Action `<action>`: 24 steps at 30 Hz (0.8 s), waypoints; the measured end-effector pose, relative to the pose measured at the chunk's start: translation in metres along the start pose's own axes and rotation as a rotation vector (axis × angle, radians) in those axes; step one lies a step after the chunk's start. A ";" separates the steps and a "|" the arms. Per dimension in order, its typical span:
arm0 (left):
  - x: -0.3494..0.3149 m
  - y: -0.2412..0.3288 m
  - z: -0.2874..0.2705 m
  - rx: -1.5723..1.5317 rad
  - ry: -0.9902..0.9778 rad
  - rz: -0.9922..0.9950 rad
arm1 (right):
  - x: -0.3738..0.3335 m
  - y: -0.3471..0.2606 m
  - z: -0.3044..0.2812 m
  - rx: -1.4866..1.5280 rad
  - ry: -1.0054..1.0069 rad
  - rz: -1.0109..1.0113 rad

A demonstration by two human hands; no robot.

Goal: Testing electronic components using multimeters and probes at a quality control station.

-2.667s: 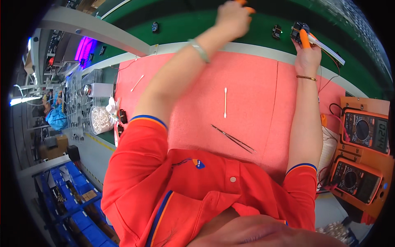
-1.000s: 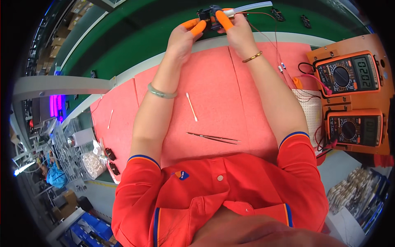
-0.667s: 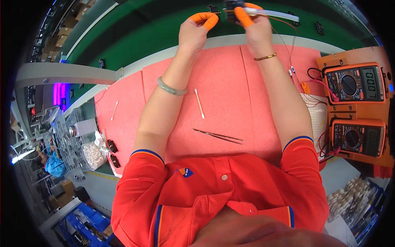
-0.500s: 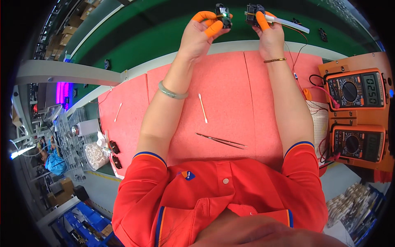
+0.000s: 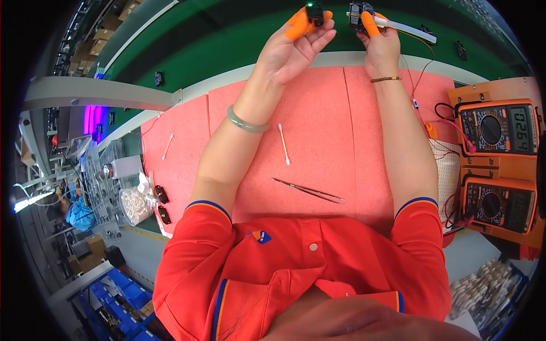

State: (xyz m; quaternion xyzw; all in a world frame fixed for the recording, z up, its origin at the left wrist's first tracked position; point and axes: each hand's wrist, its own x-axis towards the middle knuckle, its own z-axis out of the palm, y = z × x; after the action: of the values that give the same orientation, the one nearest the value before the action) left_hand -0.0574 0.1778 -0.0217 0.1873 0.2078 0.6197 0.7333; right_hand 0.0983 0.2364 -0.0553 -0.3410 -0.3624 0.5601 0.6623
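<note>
At the far side, over the green surface, my left hand (image 5: 296, 50) pinches a small black electronic module (image 5: 315, 17) that shows a green light. Orange covers wrap its thumb and finger, and the other fingers are loosely extended. To its right, my right hand (image 5: 382, 46) grips another black module (image 5: 356, 17) together with a white pen-like stick (image 5: 406, 30) trailing thin wires. That hand also has orange finger covers, and its underside fingers are partly hidden. The two modules are apart. Between my forearms, a cotton swab (image 5: 284, 144) and tweezers (image 5: 307, 190) lie on the pink mat (image 5: 318, 113).
Two orange multimeters (image 5: 499, 129) stand on the right beside a white perforated pad (image 5: 447, 170). On the left are a second swab (image 5: 168, 146), a bag of white pieces (image 5: 135, 206) and black parts (image 5: 161, 194). More modules (image 5: 460, 50) sit on the green conveyor-like surface (image 5: 227, 42).
My left hand has moved up and turned, bringing more of its palm and the module's dark side into view. My right hand shifted slightly right. The upper multimeter's reading differs.
</note>
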 end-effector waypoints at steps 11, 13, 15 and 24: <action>0.032 -0.002 -0.036 2.033 0.402 0.678 | -0.006 -0.008 0.000 -0.026 -0.001 0.052; 0.028 0.007 -0.041 2.180 0.471 0.825 | -0.005 -0.003 0.000 -0.037 0.014 0.056; 0.010 0.040 -0.039 2.467 0.410 0.603 | -0.003 0.001 -0.003 -0.027 0.004 0.057; -0.069 0.255 -0.170 2.581 0.853 -0.932 | -0.008 -0.010 0.015 -0.139 -0.053 0.028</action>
State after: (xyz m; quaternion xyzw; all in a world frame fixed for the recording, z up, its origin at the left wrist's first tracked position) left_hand -0.3706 0.1539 -0.0239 0.4285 0.8553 -0.2828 0.0694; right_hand 0.0892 0.2282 -0.0395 -0.3764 -0.4129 0.5518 0.6192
